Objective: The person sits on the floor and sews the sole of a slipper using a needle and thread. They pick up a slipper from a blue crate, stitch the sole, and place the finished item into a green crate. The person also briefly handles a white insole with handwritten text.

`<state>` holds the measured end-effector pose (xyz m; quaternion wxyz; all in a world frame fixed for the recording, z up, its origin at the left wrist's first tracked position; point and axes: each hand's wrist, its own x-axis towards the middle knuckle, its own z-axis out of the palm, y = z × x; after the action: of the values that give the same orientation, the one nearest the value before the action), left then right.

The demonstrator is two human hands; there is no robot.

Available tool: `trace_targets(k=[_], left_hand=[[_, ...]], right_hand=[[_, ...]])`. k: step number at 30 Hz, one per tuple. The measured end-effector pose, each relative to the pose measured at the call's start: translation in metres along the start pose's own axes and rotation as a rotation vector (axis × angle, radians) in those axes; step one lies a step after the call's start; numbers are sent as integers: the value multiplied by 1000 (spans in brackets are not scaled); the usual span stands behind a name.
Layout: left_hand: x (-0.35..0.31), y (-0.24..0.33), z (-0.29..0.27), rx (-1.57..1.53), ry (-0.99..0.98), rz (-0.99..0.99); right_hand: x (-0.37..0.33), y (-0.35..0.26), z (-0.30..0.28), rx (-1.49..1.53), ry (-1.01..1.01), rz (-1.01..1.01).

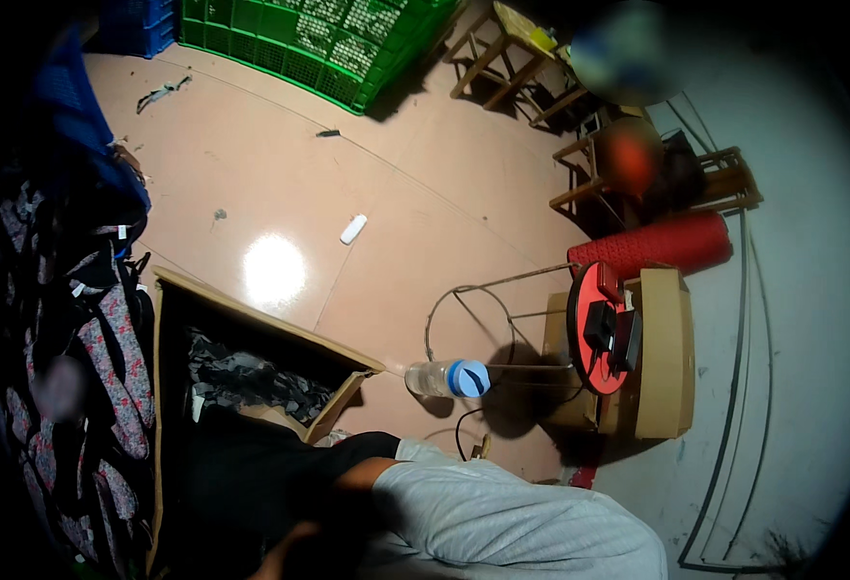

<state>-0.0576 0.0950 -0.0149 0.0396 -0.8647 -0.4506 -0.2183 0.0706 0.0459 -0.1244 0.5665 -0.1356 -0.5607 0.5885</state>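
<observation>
An open cardboard box (270, 317) stands just before me at the lower left, with dark patterned cloth (241, 369) in it. Black fabric (270, 474) covers its near part and runs up against light grey clothing (531, 512) at the bottom. A strip of bare skin shows between the two, and another low by the bottom edge; which limb each belongs to I cannot tell. Neither my left hand nor my right hand can be made out; no fingers show. Beyond the box's right corner is a clear bottle (432, 378) with a blue lid.
Floral dark fabric pieces (120, 358) are heaped along the left. A green crate (280, 60) stands far off. To the right are a red-topped metal stool (584, 333) bearing black devices, another cardboard box (662, 358) and a red roll (666, 244). A small white object (353, 229) lies on the floor.
</observation>
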Motion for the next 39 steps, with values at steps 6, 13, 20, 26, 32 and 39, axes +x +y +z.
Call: trace_targets(k=[6, 13, 20, 26, 32, 39], left_hand=[[11, -2, -1, -8, 53, 159], [25, 17, -8, 61, 41, 548], [20, -1, -7, 118, 84, 522], [21, 5, -13, 166, -23, 336], [26, 17, -19, 178, -154, 106], [27, 25, -28, 206, -232, -64]], right_hand=[[7, -11, 1, -16, 86, -107], [14, -23, -3, -65, 181, -222], [20, -36, -6, -86, 215, -296], [25, -46, 0, -117, 218, -316], [32, -29, 12, -118, 292, -445], [42, -5, 20, -369, 389, -499]])
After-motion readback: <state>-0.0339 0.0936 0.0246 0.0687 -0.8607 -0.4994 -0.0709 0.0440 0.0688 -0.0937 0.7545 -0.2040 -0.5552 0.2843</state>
